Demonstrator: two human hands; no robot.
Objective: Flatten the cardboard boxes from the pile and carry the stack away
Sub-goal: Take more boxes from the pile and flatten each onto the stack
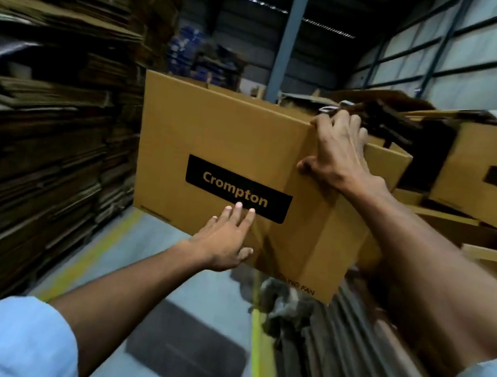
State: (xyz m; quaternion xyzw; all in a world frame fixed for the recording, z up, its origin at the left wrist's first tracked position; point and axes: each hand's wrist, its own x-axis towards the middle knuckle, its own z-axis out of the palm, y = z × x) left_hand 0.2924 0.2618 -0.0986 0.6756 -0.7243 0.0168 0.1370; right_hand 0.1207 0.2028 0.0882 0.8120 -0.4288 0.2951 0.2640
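A brown cardboard box (217,132) with a black "Crompton" label is held up in front of me, still in box shape. My right hand (339,152) grips its upper right corner, fingers curled over the top edge and thumb on the front face. My left hand (227,236) presses flat against the lower front face just under the label, fingers straight. At the right lies the pile of more boxes (491,192), one with the same label.
A tall stack of flattened cardboard (42,112) walls off the left side. Flat cardboard sheets (355,349) lie on the floor at the lower right. The grey floor (145,263) has yellow lines. A blue steel column (291,33) stands behind.
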